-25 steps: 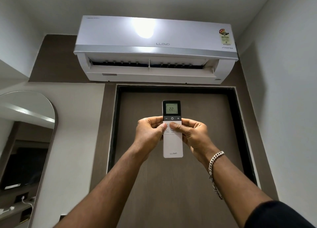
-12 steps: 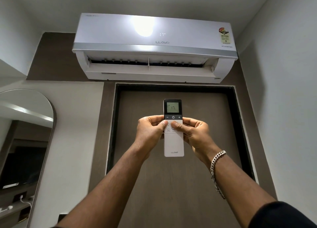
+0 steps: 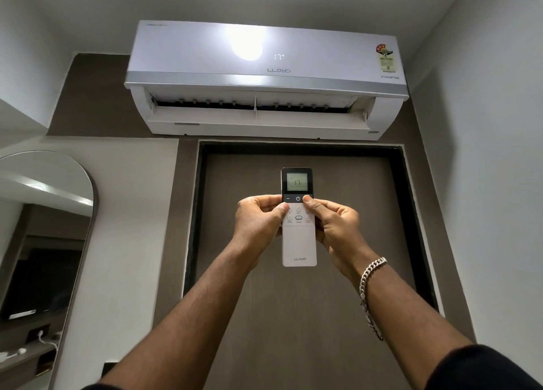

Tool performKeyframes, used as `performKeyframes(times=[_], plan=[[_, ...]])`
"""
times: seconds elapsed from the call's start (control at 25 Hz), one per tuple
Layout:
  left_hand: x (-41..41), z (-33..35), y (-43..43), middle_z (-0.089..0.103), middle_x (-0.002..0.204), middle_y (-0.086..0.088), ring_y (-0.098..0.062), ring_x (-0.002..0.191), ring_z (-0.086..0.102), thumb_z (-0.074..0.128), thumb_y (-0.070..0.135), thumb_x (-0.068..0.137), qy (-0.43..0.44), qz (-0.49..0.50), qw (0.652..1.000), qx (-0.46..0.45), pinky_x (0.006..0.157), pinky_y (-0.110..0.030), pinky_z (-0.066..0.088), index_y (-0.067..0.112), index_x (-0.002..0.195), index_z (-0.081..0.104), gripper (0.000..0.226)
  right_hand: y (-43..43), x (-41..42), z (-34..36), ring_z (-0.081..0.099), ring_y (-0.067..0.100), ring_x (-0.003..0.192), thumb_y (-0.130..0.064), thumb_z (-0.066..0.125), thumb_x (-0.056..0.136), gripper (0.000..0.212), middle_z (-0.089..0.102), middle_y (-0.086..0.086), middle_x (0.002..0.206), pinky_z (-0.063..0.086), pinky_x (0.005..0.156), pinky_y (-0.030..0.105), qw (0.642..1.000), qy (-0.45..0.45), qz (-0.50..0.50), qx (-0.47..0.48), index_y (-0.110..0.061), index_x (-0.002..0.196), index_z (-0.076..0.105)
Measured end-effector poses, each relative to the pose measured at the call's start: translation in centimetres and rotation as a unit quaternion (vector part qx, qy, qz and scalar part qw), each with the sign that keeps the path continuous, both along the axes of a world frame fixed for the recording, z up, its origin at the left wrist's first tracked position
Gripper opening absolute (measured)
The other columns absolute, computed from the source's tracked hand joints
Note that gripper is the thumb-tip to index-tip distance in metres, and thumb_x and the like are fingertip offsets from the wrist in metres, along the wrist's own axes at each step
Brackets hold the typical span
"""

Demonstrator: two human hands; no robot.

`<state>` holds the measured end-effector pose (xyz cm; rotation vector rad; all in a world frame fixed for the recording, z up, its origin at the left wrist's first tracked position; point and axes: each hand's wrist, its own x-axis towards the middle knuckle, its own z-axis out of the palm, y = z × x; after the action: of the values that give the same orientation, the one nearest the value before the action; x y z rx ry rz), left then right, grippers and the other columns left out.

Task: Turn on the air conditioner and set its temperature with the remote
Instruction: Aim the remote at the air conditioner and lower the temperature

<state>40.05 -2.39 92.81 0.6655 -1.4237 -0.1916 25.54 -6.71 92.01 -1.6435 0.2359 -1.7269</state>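
Note:
A white wall air conditioner (image 3: 205, 55) hangs high above a brown door, its flap open and a lit "17" on its front. I hold a slim white remote (image 3: 299, 245) upright in front of the door, its dark top screen reading 17. My left hand (image 3: 258, 222) grips its left edge, thumb resting on the upper left buttons. My right hand (image 3: 338, 225) grips the right edge, thumb on the plus button at the right of the power key. A silver chain bracelet sits on my right wrist.
The brown door (image 3: 293, 316) in a dark frame stands straight ahead under the unit. An arched mirror (image 3: 44, 243) is on the left wall, reflecting a shelf with a cable. A plain grey wall (image 3: 484, 184) closes the right side.
The remote's screen went from 22 to 17, and "17" lit up on the air conditioner's front. My right thumb slid up from the lower buttons onto the plus key.

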Motion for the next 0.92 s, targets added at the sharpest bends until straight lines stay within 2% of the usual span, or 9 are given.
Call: performKeyframes(times=[0.12,0.2,0.32,0.4,0.72,0.92], plan=[[-0.06,-0.16,-0.07,0.073,0.095,-0.006,-0.013,0.088,0.072,0.065,0.020,0.085,-0.001,-0.006,1.000,-0.001,0.065,-0.025,0.060,0.016,0.100,0.063,0.015,0.10,-0.11,-0.01,0.077,0.025,0.080,-0.029,0.069,0.086,0.019,0.079,0.006,0.081,0.062,0.073,0.037,1.000,-0.001,-0.001,-0.001,-0.010,0.088,0.072],[-0.10,-0.25,-0.12,0.073,0.098,-0.006,-0.015,0.090,0.072,0.064,0.020,0.086,-0.006,-0.007,1.000,-0.001,0.068,-0.027,0.060,0.015,0.102,0.063,0.018,0.21,-0.20,0.02,0.076,0.026,0.082,-0.028,0.068,0.086,0.017,0.079,0.008,0.084,0.061,0.076,0.039,1.000,-0.002,0.001,0.000,-0.011,0.090,0.072],[-0.15,-0.41,0.04,0.074,0.096,-0.003,-0.014,0.088,0.072,0.064,0.020,0.086,-0.011,-0.019,1.000,-0.009,0.065,-0.024,0.059,0.025,0.093,0.064,0.008,0.45,-0.30,0.02,0.075,0.027,0.085,-0.026,0.068,0.086,0.018,0.078,0.010,0.088,0.060,0.081,0.042,1.000,-0.002,0.004,0.002,-0.011,0.095,0.071],[-0.11,-0.34,0.20,0.074,0.095,-0.002,-0.013,0.087,0.073,0.064,0.020,0.086,-0.012,-0.019,1.000,-0.009,0.064,-0.023,0.058,0.027,0.090,0.063,0.008,0.54,-0.35,-0.01,0.076,0.025,0.081,-0.025,0.069,0.085,0.016,0.078,0.008,0.084,0.060,0.079,0.041,1.000,-0.002,0.014,0.002,-0.011,0.091,0.072],[0.12,-0.26,0.50,0.073,0.099,-0.006,-0.017,0.092,0.072,0.063,0.020,0.086,-0.013,-0.018,1.000,-0.007,0.071,-0.028,0.060,0.020,0.098,0.062,0.012,0.80,-0.32,-0.06,0.077,0.020,0.077,-0.031,0.071,0.077,0.025,0.079,0.003,0.081,0.062,0.073,0.035,1.000,0.009,0.029,-0.002,-0.012,0.093,0.071],[0.04,-0.43,0.76,0.073,0.098,-0.006,-0.016,0.092,0.071,0.063,0.019,0.086,-0.009,-0.020,1.000,-0.006,0.068,-0.025,0.059,0.023,0.094,0.060,0.009,0.84,-0.31,-0.19,0.077,0.021,0.078,-0.028,0.069,0.084,0.018,0.079,0.004,0.081,0.061,0.076,0.038,1.000,0.005,0.021,0.008,-0.012,0.092,0.070]])
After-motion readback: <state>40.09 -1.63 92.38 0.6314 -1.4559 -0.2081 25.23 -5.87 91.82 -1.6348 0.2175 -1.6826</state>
